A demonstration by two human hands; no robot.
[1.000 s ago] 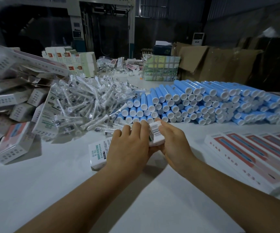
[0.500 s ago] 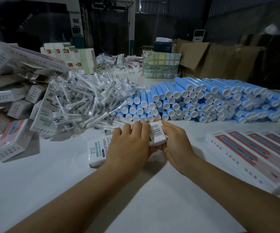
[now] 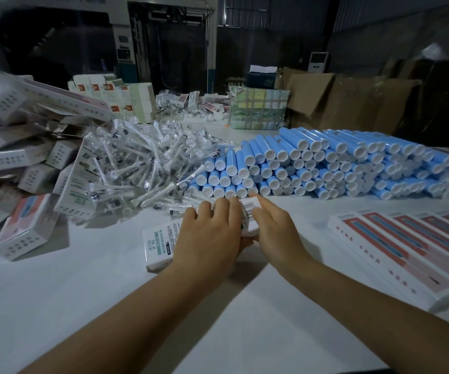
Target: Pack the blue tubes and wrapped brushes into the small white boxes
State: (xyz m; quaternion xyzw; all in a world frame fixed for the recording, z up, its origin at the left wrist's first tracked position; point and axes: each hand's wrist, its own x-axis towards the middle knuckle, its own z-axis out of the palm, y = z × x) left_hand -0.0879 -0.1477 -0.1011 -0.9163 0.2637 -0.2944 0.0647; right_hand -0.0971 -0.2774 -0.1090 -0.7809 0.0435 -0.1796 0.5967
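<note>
A person's two bare forearms reach forward over a white counter (image 3: 56, 306). Near the middle of the counter lies a small white box (image 3: 158, 245) with green lettering; whether anything is inside it cannot be told. The left hand (image 3: 212, 236) lies across the top of this box, its fingers (image 3: 222, 209) curled over the far side and gripping it. The right hand (image 3: 274, 230) is at the box's right end, where a flap with a barcode (image 3: 249, 214) stands up; its fingers are fairly straight and rest against that flap, with the forefinger stretched along its upper edge.

Just beyond the hands, towards the far edge, a long stack of blue tubes (image 3: 325, 163) with white caps lies on its side, caps facing the person. To the left of the tubes sits a loose heap of wrapped brushes (image 3: 137, 168) in clear plastic. At the left edge is a jumbled pile of closed boxes (image 3: 23, 222). Along the right edge lies a row of flat red and white cartons (image 3: 406, 252)
</note>
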